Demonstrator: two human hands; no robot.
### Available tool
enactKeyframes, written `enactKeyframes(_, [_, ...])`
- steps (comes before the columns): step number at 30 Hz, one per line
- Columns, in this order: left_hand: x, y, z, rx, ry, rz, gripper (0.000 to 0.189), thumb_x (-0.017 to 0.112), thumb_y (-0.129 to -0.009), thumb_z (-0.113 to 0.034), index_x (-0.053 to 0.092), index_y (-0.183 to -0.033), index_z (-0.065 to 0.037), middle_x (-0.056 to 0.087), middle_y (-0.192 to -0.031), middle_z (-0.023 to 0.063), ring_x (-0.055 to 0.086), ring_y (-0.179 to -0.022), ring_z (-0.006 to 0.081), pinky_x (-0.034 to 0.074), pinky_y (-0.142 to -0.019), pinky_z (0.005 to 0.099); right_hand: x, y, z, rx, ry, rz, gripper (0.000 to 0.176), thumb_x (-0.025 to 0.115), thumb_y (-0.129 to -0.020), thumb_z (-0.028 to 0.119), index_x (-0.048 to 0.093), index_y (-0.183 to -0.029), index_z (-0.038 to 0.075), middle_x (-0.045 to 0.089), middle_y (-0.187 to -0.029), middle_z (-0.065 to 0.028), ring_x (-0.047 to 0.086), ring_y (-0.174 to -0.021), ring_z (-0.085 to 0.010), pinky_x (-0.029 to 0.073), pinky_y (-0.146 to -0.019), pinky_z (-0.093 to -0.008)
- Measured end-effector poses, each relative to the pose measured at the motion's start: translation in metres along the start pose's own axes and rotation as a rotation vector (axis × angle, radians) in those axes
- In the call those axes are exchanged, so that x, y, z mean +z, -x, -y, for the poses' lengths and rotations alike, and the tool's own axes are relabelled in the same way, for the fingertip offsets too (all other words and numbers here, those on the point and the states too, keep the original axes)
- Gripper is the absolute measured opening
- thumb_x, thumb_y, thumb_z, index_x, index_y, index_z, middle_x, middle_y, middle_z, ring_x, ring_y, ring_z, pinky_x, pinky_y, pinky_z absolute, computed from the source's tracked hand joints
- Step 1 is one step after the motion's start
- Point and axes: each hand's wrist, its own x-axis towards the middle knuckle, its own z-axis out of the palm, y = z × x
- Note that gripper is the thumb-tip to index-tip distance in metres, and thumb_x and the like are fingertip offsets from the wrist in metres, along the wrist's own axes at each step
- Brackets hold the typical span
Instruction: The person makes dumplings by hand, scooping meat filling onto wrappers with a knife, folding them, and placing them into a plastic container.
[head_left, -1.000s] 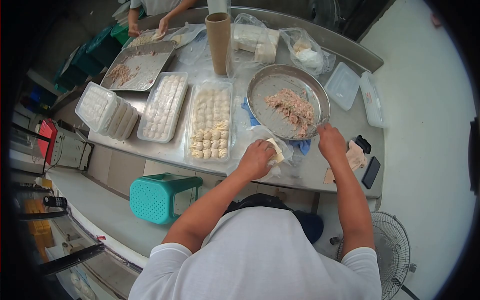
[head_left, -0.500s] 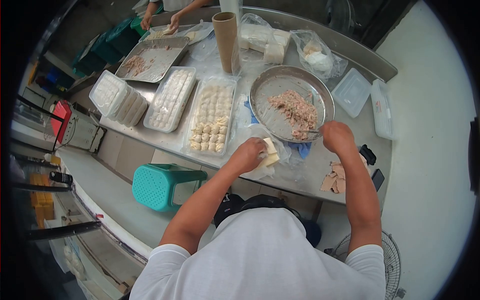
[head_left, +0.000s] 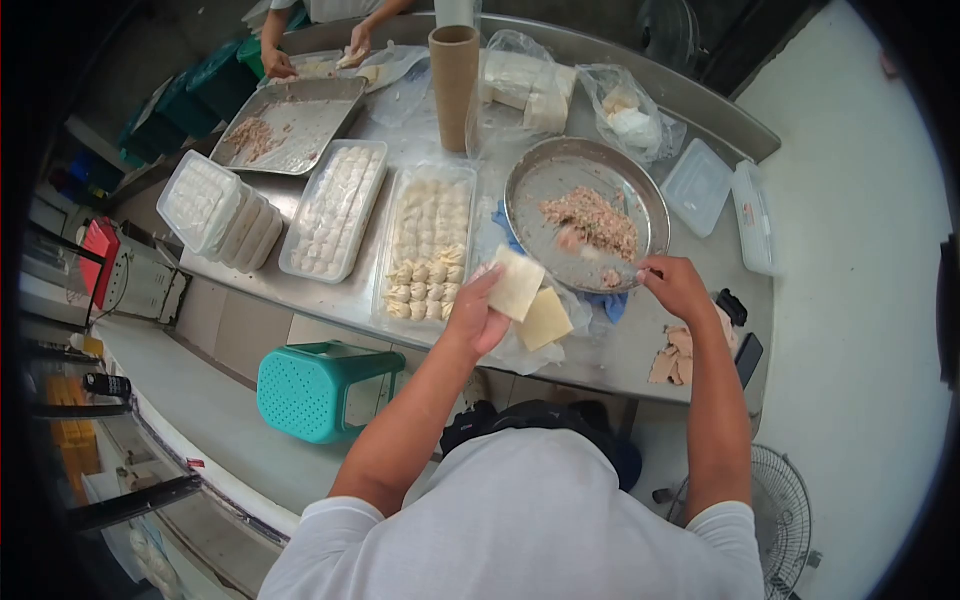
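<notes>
My left hand point(head_left: 480, 312) holds a square dumpling wrapper point(head_left: 517, 284), pinched at its left edge and raised over the table's front. Just below it, a stack of pale yellow wrappers point(head_left: 546, 322) lies on clear plastic. At the right rim of a round metal pan point(head_left: 530, 238), my right hand point(head_left: 676, 286) is closed on a thin tool whose far end is smeared by motion; its exact kind does not show. Minced meat filling point(head_left: 592, 218) sits in the pan. Left of the wrappers stands a plastic tray point(head_left: 384, 262) with rows of shaped dumplings point(head_left: 427, 285).
More dumpling containers point(head_left: 335, 215) and stacked boxes point(head_left: 205, 205) stand left. A cardboard tube point(head_left: 455, 90) rises behind. Clear lids point(head_left: 699, 187) and a phone point(head_left: 747, 358) lie right. Another person's hands point(head_left: 358, 45) work beside a metal tray point(head_left: 345, 115). A green stool point(head_left: 300, 395) stands below.
My left hand has lifted one wrapper off the stack and turned palm up. The tool in my right hand has moved within the pan, and some meat now lies apart near the rim.
</notes>
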Motion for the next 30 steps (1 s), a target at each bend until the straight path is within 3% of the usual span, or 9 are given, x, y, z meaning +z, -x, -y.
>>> enactKeyframes(1, [0.004, 0.000, -0.001, -0.021, 0.003, -0.009, 0.032, 0.051, -0.100, -0.017, 0.050, -0.127, 0.000, 0.061, -0.122, 0.0124, 0.060, -0.116, 0.0266, 0.048, -0.104, 0.0417, 0.009, 0.017, 0.004, 0.030, -0.087, -0.189, 0.022, 0.067, -0.084, 0.016, 0.071, -0.099, 0.001, 0.070, -0.089, -0.0171, 0.067, -0.080, -0.0344, 0.051, -0.073, -0.0397])
enactKeyframes(3, [0.021, -0.009, -0.008, -0.001, -0.026, -0.145, 0.032, 0.047, -0.101, -0.012, 0.046, -0.131, 0.001, 0.058, -0.125, 0.0143, 0.060, -0.114, 0.0267, 0.048, -0.102, 0.0407, 0.019, 0.041, 0.018, -0.005, -0.083, -0.284, 0.020, 0.066, -0.085, 0.012, 0.071, -0.101, 0.002, 0.068, -0.089, -0.0159, 0.066, -0.080, -0.0333, 0.051, -0.072, -0.0388])
enactKeyframes(8, [0.050, -0.030, -0.010, -0.128, 0.024, -0.123, 0.035, 0.043, -0.103, -0.017, 0.045, -0.131, 0.005, 0.057, -0.127, 0.0175, 0.057, -0.119, 0.0283, 0.047, -0.106, 0.0423, 0.038, 0.068, 0.071, -0.106, -0.119, -0.544, 0.021, 0.064, -0.085, 0.005, 0.071, -0.104, 0.007, 0.060, -0.089, -0.0109, 0.063, -0.082, -0.0291, 0.050, -0.071, -0.0354])
enactKeyframes(11, [0.062, -0.036, -0.006, -0.258, 0.113, -0.017, 0.037, 0.039, -0.105, -0.018, 0.044, -0.131, 0.006, 0.056, -0.128, 0.0193, 0.057, -0.119, 0.0310, 0.047, -0.105, 0.0435, 0.062, 0.071, 0.066, -0.113, 0.013, -0.520, 0.024, 0.063, -0.083, 0.004, 0.072, -0.105, 0.008, 0.057, -0.086, -0.0105, 0.061, -0.079, -0.0294, 0.050, -0.069, -0.0376])
enactKeyframes(18, [0.051, -0.052, -0.002, 0.008, 0.079, -0.110, 0.038, 0.035, -0.105, -0.020, 0.045, -0.130, 0.008, 0.055, -0.128, 0.0209, 0.056, -0.119, 0.0329, 0.047, -0.105, 0.0438, 0.045, 0.078, 0.071, -0.030, 0.042, -0.438, 0.030, 0.061, -0.082, 0.000, 0.071, -0.109, 0.010, 0.057, -0.084, -0.0113, 0.061, -0.078, -0.0297, 0.050, -0.067, -0.0395])
enactKeyframes(21, [0.051, -0.050, 0.000, 0.031, 0.101, -0.073, 0.038, 0.034, -0.106, -0.019, 0.045, -0.130, 0.008, 0.055, -0.129, 0.0203, 0.056, -0.119, 0.0319, 0.047, -0.105, 0.0428, 0.052, 0.072, 0.071, -0.031, -0.175, -0.432, 0.032, 0.060, -0.082, -0.002, 0.071, -0.110, 0.010, 0.056, -0.083, -0.0114, 0.060, -0.076, -0.0308, 0.049, -0.067, -0.0404])
enactKeyframes(22, [0.052, -0.051, 0.001, 0.013, 0.100, -0.010, 0.038, 0.034, -0.106, -0.019, 0.045, -0.130, 0.008, 0.055, -0.129, 0.0200, 0.056, -0.120, 0.0315, 0.046, -0.106, 0.0424, 0.058, 0.066, 0.065, -0.064, -0.161, -0.454, 0.033, 0.059, -0.082, -0.002, 0.071, -0.111, 0.010, 0.056, -0.083, -0.0116, 0.060, -0.075, -0.0311, 0.049, -0.066, -0.0408])
enactKeyframes(27, [0.067, -0.049, 0.003, 0.071, 0.043, -0.057, 0.040, 0.034, -0.106, -0.020, 0.044, -0.132, 0.008, 0.053, -0.132, 0.0210, 0.054, -0.123, 0.0326, 0.044, -0.107, 0.0434, 0.061, 0.050, 0.061, -0.056, -0.009, -0.528, 0.037, 0.056, -0.083, -0.003, 0.069, -0.115, 0.011, 0.057, -0.084, -0.0123, 0.060, -0.076, -0.0323, 0.050, -0.067, -0.0411])
enactKeyframes(30, [0.064, -0.050, -0.001, 0.099, 0.033, -0.075, 0.041, 0.034, -0.106, -0.021, 0.043, -0.134, 0.008, 0.052, -0.135, 0.0216, 0.053, -0.125, 0.0332, 0.044, -0.108, 0.0443, 0.067, 0.032, 0.041, -0.070, 0.000, -0.702, 0.038, 0.053, -0.084, -0.004, 0.067, -0.116, 0.010, 0.057, -0.086, -0.0124, 0.060, -0.078, -0.0331, 0.049, -0.068, -0.0422])
